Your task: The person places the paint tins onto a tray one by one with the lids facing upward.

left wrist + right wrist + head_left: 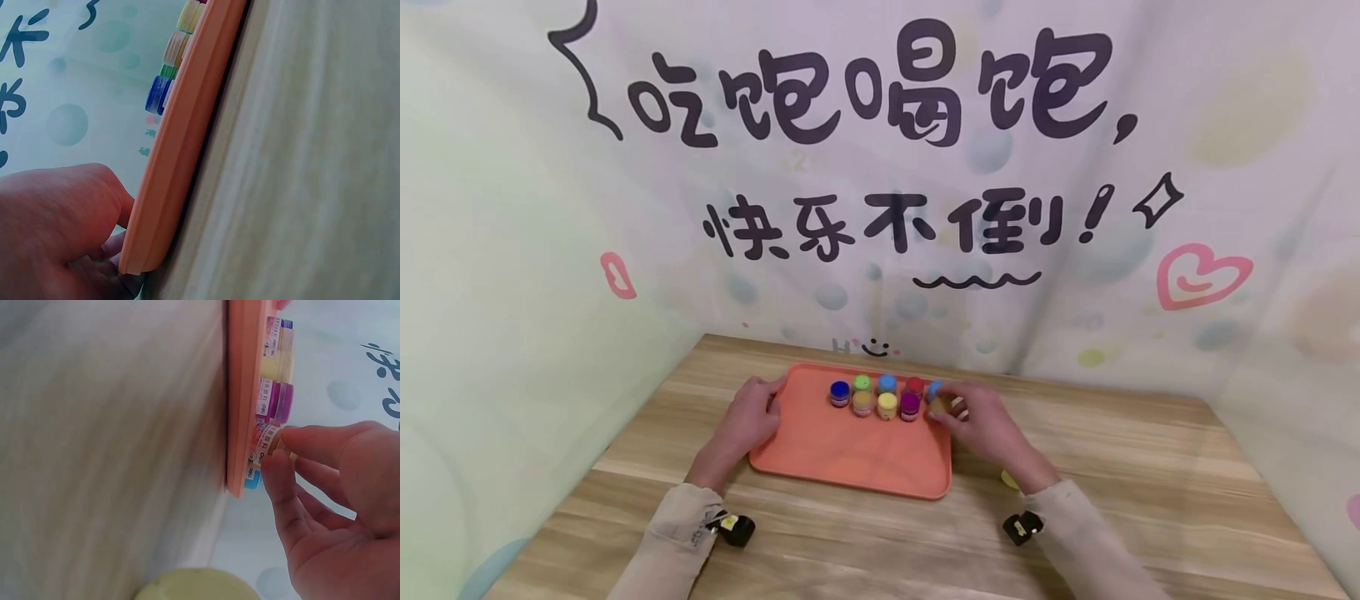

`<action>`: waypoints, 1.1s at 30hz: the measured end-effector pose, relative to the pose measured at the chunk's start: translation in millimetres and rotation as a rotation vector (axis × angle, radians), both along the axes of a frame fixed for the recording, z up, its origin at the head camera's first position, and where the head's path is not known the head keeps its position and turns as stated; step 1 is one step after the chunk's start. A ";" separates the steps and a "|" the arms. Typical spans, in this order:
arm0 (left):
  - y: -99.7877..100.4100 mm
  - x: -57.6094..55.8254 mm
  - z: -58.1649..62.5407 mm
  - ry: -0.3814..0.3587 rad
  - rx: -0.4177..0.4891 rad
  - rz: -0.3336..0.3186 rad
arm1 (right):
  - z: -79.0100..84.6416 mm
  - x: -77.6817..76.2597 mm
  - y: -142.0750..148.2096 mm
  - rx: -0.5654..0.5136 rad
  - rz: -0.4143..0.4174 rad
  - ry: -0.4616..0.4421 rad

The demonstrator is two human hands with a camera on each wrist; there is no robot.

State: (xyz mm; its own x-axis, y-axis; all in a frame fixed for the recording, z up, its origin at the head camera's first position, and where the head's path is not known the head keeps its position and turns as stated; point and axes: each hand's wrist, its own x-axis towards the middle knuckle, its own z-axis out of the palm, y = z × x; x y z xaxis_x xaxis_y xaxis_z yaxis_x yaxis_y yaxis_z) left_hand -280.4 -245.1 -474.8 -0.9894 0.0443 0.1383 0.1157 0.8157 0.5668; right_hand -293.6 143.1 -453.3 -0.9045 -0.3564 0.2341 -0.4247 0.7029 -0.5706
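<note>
An orange tray lies on the wooden table, with small paint jars in two rows toward its far right. My left hand grips the tray's left edge near the far corner, thumb at the rim in the left wrist view. At the tray's right side, my right hand pinches a small labelled paint jar with a brownish lid between thumb and fingers. This jar tilts slightly beside a purple jar. A light blue jar stands behind it, partly covered by the fingers.
Other jars on the tray are dark blue, green, light blue, red, tan and yellow. A yellow rounded object lies near the right forearm. A printed cloth wall rises behind the table.
</note>
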 end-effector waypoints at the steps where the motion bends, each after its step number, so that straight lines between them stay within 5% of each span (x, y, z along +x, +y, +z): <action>1: 0.0 -0.2 -0.2 0.001 -0.001 -0.001 | -0.4 -0.2 -1.0 -0.001 -0.010 0.004; 7: 0.5 -1.3 -1.4 0.001 -0.001 -0.001 | -0.5 0.6 -7.1 0.001 -0.062 0.014; 33: 0.4 1.1 -0.5 0.046 -0.006 -0.011 | -2.0 6.5 -5.9 0.020 -0.018 0.033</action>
State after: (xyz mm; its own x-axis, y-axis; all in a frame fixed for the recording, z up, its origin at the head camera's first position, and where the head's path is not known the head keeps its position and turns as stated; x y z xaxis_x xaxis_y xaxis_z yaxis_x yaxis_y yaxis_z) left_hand -279.3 -244.7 -475.3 -0.9815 0.0565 0.1831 0.1508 0.8173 0.5561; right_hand -287.1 137.3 -455.3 -0.9028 -0.3450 0.2568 -0.4301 0.7215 -0.5427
